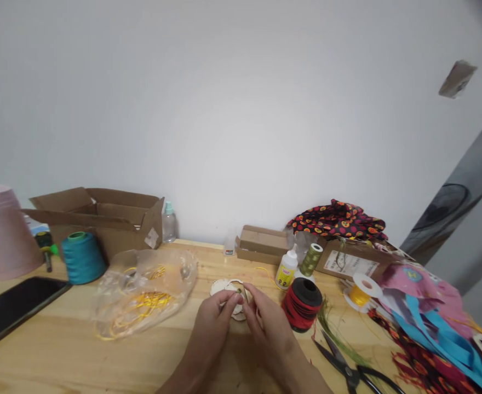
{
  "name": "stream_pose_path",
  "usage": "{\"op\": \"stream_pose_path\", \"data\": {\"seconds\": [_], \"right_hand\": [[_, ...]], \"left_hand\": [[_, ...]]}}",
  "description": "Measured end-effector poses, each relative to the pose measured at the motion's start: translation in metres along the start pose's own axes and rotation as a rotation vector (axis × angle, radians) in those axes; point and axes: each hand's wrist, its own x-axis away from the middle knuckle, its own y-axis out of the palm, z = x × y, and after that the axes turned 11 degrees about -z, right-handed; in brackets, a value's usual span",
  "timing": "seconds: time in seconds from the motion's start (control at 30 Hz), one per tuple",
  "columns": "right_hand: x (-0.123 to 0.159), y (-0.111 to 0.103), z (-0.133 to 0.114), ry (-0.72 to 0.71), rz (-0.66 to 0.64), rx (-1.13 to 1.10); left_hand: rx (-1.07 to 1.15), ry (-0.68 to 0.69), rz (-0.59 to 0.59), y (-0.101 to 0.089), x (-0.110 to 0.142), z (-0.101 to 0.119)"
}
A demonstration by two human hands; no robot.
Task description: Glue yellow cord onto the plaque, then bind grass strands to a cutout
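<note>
My left hand (214,320) and my right hand (268,317) meet low in the middle of the view, just above the table. Both are closed, with thumbs and fingertips pinched close together. A thin dark green cord (245,296) runs up by my right fingertips. What my left fingers pinch is too small to make out. Beneath and behind the fingertips is a flat, cream-coloured round piece (221,285), partly covered by the hands. Right of my right hand stands a red and black cord spool (300,312); behind it are a white glue bottle (286,269) and a green thread spool (311,259).
A clear bag of yellow cord (146,301), a teal thread cone (82,258), a phone (15,309) and an open cardboard box (121,232) lie leftward. Black scissors (348,372), loose green strands (343,339), a yellow-cord spool (362,291) and fabric (417,284) occupy the right.
</note>
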Motion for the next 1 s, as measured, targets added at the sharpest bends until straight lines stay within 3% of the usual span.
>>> {"op": "stream_pose_path", "data": {"seconds": [0.2, 0.33, 0.47, 0.57, 0.67, 0.77, 0.83, 0.9, 0.97, 1.0], "right_hand": [[-0.003, -0.01, -0.002, -0.043, 0.023, 0.191], [-0.002, -0.013, -0.003, -0.023, 0.074, 0.145], [-0.006, -0.028, -0.003, -0.094, 0.177, 0.079], [-0.021, -0.062, -0.004, -0.071, 0.362, 0.02], [-0.042, -0.113, -0.005, -0.009, 0.556, 0.025], [-0.058, -0.162, -0.011, -0.003, 0.684, 0.023], [-0.06, -0.178, -0.017, -0.029, 0.75, 0.04], [-0.054, -0.172, -0.023, -0.042, 0.747, 0.037], [-0.043, -0.143, -0.024, -0.024, 0.629, -0.027], [-0.037, -0.123, -0.023, -0.004, 0.51, -0.07]], "left_hand": [[0.069, -0.022, -0.007, 0.001, -0.003, -0.006], [0.071, -0.036, 0.001, 0.002, -0.003, -0.005], [0.087, -0.067, 0.05, 0.0, -0.005, -0.004], [0.108, -0.085, 0.085, -0.001, -0.006, -0.006], [0.142, -0.085, 0.103, -0.002, -0.007, -0.007], [0.194, -0.081, 0.113, -0.003, -0.006, -0.005], [0.239, -0.082, 0.116, -0.003, -0.006, -0.004], [0.283, -0.083, 0.122, -0.003, -0.007, -0.004], [0.319, -0.082, 0.13, -0.003, -0.007, -0.004], [0.333, -0.083, 0.133, -0.003, -0.008, -0.005]]}}
